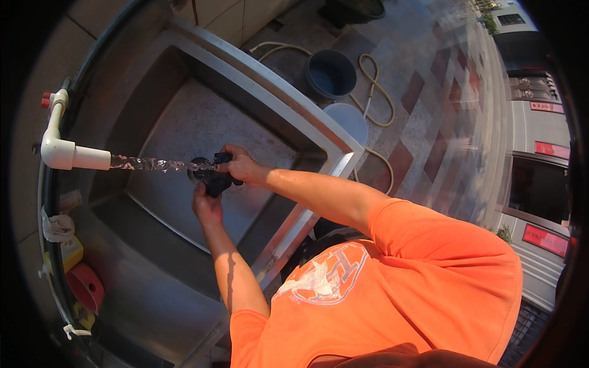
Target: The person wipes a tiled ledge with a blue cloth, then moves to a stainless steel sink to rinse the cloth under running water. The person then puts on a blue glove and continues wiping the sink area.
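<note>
Both my hands grip a dark, lumpy object inside the stainless steel sink. It has a rounded, ring-like part on its left side, but its exact kind cannot be made out. My right hand grips its upper right side, fingers partly in the water. From below, my left hand holds its lower edge, thumb up against it. A thick stream of water runs from the white plastic pipe spout onto the object and my right fingers.
A red-handled valve is on the pipe. Along the sink's back ledge lie a crumpled whitish cloth, a yellow container and a red plastic vessel. Beyond the rim are a dark bucket, a pale round lid or tub and a coiled hose.
</note>
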A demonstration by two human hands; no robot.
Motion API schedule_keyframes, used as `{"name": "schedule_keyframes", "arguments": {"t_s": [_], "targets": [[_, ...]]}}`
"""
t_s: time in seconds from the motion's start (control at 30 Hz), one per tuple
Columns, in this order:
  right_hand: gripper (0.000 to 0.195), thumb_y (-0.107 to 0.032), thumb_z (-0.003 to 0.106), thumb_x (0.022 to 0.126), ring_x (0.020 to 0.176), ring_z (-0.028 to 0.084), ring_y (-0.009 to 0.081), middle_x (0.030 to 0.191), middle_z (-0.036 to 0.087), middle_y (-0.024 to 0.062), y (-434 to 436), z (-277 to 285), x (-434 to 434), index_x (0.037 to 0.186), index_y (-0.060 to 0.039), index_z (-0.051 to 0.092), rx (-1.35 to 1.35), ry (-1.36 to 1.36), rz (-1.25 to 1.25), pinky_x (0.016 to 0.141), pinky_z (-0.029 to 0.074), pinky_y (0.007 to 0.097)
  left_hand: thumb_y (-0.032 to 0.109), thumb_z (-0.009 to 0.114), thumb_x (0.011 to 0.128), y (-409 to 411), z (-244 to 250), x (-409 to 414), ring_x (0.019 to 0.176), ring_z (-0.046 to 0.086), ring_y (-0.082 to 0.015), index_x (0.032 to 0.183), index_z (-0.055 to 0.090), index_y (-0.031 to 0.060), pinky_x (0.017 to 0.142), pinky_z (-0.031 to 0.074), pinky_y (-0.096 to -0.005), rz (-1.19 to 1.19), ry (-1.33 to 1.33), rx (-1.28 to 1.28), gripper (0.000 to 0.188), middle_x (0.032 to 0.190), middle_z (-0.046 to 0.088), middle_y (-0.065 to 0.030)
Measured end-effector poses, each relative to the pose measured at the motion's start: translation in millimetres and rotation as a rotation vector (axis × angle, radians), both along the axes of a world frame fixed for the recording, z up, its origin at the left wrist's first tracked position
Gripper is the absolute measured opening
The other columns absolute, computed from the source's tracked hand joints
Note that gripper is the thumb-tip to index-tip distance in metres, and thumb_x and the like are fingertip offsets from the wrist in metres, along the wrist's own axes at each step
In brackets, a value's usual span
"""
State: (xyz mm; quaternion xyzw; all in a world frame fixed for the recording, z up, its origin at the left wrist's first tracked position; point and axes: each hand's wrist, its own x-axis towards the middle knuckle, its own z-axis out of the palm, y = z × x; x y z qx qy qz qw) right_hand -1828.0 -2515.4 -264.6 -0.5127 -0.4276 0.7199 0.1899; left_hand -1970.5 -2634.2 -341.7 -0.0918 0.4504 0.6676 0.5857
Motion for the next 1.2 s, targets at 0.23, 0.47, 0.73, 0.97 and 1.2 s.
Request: {"name": "schedule_keyframes", "arguments": {"t_s": [0.23, 0.47, 0.73, 0.97, 1.2], "targets": [[0.029, -0.017, 0.078, 0.081, 0.098, 0.063, 0.039, 0.104, 0.064, 0.0156, -86.4, 57.7, -14.2, 0.104, -0.0065, 0.063, 0.518, -0.106, 0.38, 0.088, 0.049, 0.046, 0.035, 0.053, 0.104, 4.7, -53.1, 20.0, 0.104, 0.058, -0.0217, 0.111, 0.059, 0.0065, 0.088, 0.046, -0.0361, -0.059, -0.255, 0.413, 0.03, 0.114, 0.059, -0.0072], [0.031, -0.032, 0.065, 0.091, 0.097, 0.064, 0.0442, 0.105, 0.065, 0.0231, 10.2, -0.7, -5.7, 0.105, -0.0042, 0.065, 0.58, -0.515, 0.374, 0.082, 0.05, 0.0514, 0.04, 0.044, 0.107, 36.6, 60.5, 57.7, 0.121, 0.057, -0.0263, 0.128, 0.058, 0.0055, 0.106, 0.044, -0.0439, 0.072, -0.367, 0.065, 0.042, 0.129, 0.06, -0.0108], [0.029, -0.016, 0.069, 0.085, 0.111, 0.063, 0.0434, 0.113, 0.066, 0.0268, -51.6, 36.6, -5.9, 0.11, -0.0026, 0.063, 0.456, -0.223, 0.431, 0.091, 0.05, 0.051, 0.044, 0.047, 0.103, 33.7, 20.0, 34.4, 0.121, 0.057, -0.0254, 0.131, 0.056, 0.0045, 0.099, 0.047, -0.0419, -0.088, -0.277, 0.18, 0.049, 0.134, 0.059, -0.0124], [0.026, -0.031, 0.065, 0.09, 0.094, 0.07, 0.0387, 0.095, 0.072, 0.0222, -15.1, 24.7, -22.3, 0.103, -0.0095, 0.07, 0.729, -0.422, 0.462, 0.081, 0.054, 0.0525, 0.043, 0.05, 0.1, 26.5, 17.5, 42.2, 0.11, 0.055, -0.0253, 0.127, 0.056, 0.0074, 0.096, 0.045, -0.0434, 0.044, -0.571, 0.336, 0.044, 0.126, 0.058, -0.0097], [0.024, -0.023, 0.063, 0.091, 0.092, 0.067, 0.0456, 0.093, 0.07, 0.0247, 24.6, -9.2, -10.3, 0.1, -0.0013, 0.065, 0.678, -0.467, 0.294, 0.083, 0.051, 0.0541, 0.044, 0.043, 0.108, 25.1, 35.1, 30.1, 0.133, 0.051, -0.0282, 0.142, 0.049, 0.0044, 0.113, 0.038, -0.0448, -0.08, -0.023, -0.267, 0.052, 0.144, 0.052, -0.0131]]}}
